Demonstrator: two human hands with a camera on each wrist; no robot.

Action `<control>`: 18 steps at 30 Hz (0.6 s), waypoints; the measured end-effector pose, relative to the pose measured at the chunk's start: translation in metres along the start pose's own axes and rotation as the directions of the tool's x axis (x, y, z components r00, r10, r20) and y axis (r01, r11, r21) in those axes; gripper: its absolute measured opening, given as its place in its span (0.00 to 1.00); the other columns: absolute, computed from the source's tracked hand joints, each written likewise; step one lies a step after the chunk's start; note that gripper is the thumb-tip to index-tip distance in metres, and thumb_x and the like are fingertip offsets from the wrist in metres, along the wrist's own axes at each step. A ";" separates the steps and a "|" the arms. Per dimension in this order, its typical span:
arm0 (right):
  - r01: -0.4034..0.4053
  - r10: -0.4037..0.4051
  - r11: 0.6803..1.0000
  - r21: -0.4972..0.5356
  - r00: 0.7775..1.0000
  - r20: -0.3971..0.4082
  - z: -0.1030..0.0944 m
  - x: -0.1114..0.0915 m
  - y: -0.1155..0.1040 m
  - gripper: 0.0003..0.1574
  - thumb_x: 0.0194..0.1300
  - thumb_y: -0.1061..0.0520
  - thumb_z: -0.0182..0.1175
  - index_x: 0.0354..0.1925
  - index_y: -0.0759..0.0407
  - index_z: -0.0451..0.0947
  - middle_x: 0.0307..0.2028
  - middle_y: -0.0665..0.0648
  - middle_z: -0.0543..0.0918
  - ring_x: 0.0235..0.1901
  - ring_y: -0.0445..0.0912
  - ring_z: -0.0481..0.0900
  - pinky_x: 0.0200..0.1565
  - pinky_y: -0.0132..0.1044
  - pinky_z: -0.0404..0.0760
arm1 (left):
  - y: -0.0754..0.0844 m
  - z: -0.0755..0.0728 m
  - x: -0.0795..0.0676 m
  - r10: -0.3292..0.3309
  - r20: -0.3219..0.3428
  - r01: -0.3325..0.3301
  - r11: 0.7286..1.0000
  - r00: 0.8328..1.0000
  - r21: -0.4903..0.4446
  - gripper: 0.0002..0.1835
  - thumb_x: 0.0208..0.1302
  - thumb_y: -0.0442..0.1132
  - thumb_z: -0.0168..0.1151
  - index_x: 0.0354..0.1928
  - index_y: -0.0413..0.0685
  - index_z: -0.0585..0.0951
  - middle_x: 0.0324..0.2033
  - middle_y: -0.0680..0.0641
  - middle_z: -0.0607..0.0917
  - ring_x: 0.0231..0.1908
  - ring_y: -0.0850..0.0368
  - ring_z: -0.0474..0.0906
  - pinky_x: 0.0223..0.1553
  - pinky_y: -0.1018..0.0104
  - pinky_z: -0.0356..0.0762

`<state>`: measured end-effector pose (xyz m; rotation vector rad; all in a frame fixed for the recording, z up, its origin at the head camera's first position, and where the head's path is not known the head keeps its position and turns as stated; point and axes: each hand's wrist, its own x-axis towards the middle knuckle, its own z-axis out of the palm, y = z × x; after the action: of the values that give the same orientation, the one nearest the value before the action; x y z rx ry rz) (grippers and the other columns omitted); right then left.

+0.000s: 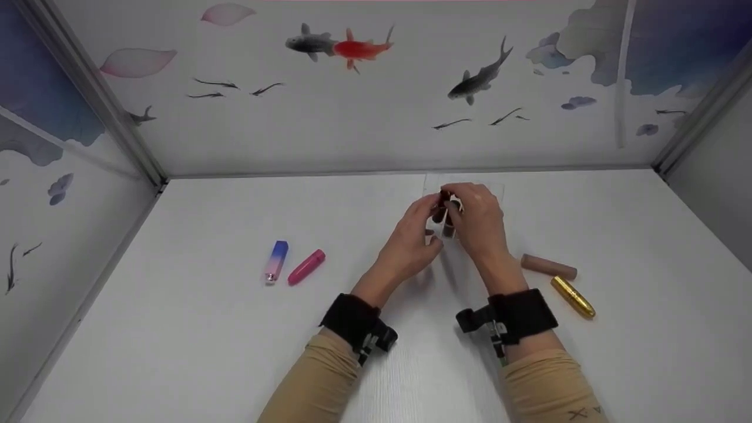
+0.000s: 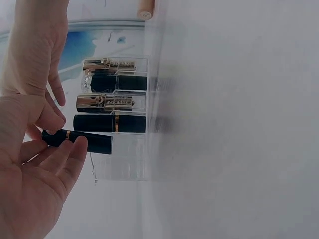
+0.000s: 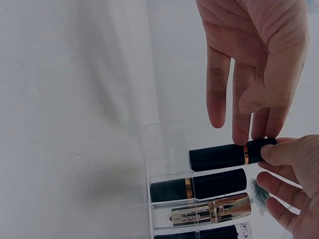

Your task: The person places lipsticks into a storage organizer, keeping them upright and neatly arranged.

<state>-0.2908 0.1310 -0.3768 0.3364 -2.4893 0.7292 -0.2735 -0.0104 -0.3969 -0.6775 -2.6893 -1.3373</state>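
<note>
A black lipstick with a gold band hangs tilted above a front slot of the clear lipstick organizer. My right hand pinches its upper end between thumb and fingers. From the other side, fingertips of my left hand touch the lipstick; the left thumb stands apart from them in the head view. Beside it, another black lipstick and a gold lipstick stand in slots. Further along are a second gold lipstick and another black one. In the head view my hands hide much of the organizer.
To the left on the white table lie a blue-to-pink tube and a bright pink tube. A mauve tube and a shiny gold tube lie right of my right wrist. A fish-patterned panel rises behind the organizer.
</note>
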 end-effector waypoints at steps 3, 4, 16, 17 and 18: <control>0.016 -0.016 1.000 -0.001 1.000 -0.015 0.002 0.000 0.002 0.14 0.66 0.65 0.63 0.50 0.63 0.83 0.47 0.63 0.88 0.50 0.58 0.83 0.54 0.51 0.82 | -0.001 0.001 0.000 -0.007 0.018 0.007 1.000 1.000 0.002 0.40 0.65 0.28 0.57 0.77 0.48 0.56 0.75 0.47 0.60 0.71 0.56 0.66 0.59 0.72 0.78; 0.025 -0.025 1.000 -0.001 0.999 -0.021 0.003 0.000 0.003 0.14 0.66 0.65 0.64 0.50 0.63 0.83 0.47 0.63 0.88 0.49 0.58 0.83 0.54 0.50 0.82 | -0.001 0.001 0.000 -0.009 0.023 0.009 1.000 1.000 0.001 0.40 0.65 0.28 0.57 0.77 0.48 0.56 0.76 0.47 0.60 0.72 0.56 0.66 0.59 0.72 0.78; 0.017 -0.016 0.999 -0.029 0.999 0.030 0.004 -0.001 0.004 0.15 0.66 0.64 0.64 0.51 0.63 0.84 0.48 0.63 0.88 0.52 0.59 0.83 0.57 0.55 0.80 | -0.001 -0.001 0.000 -0.058 0.074 0.054 0.997 0.996 0.052 0.40 0.65 0.31 0.58 0.78 0.51 0.55 0.76 0.48 0.59 0.71 0.57 0.65 0.61 0.68 0.77; 0.020 -0.019 0.999 -0.036 0.999 0.040 0.004 -0.001 0.004 0.15 0.66 0.64 0.64 0.51 0.64 0.84 0.48 0.63 0.88 0.52 0.60 0.83 0.57 0.55 0.80 | -0.001 0.000 -0.001 -0.066 0.076 0.062 0.996 0.995 0.058 0.40 0.65 0.31 0.58 0.78 0.51 0.55 0.76 0.48 0.59 0.72 0.57 0.65 0.61 0.67 0.77; 0.023 -0.021 0.999 -0.041 0.999 0.050 0.003 -0.001 0.004 0.15 0.66 0.64 0.64 0.51 0.64 0.84 0.47 0.63 0.88 0.52 0.60 0.83 0.57 0.55 0.80 | -0.001 0.000 -0.001 -0.075 0.077 0.070 0.995 0.994 0.067 0.40 0.65 0.32 0.58 0.78 0.52 0.56 0.76 0.49 0.60 0.72 0.58 0.64 0.62 0.67 0.76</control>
<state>-0.2930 0.1321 -0.3811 0.3702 -2.5398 0.6673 -0.2734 -0.0115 -0.3976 -0.6466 -2.8318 -1.2590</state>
